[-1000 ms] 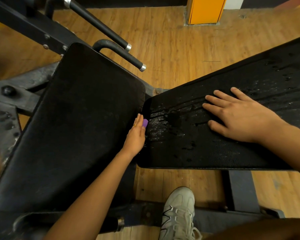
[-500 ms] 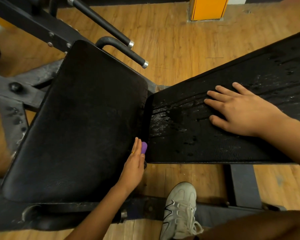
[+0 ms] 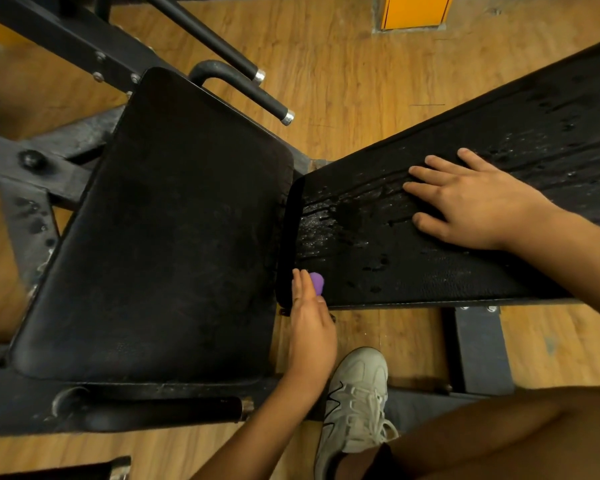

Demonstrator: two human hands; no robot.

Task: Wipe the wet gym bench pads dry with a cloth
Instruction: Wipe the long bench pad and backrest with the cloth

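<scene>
Near me, my left hand (image 3: pixel 311 327) pinches the purple cloth (image 3: pixel 316 283) at the gap between the seat pad (image 3: pixel 170 237) on the left and the wet back pad (image 3: pixel 413 278), where farther right my right hand (image 3: pixel 471 202) lies flat, fingers spread.

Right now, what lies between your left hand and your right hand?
Only the wet surface of the long pad, droplets and streaks, from left hand to right hand; head view shows it.

No legible text, labels or numbers anywhere.
</scene>
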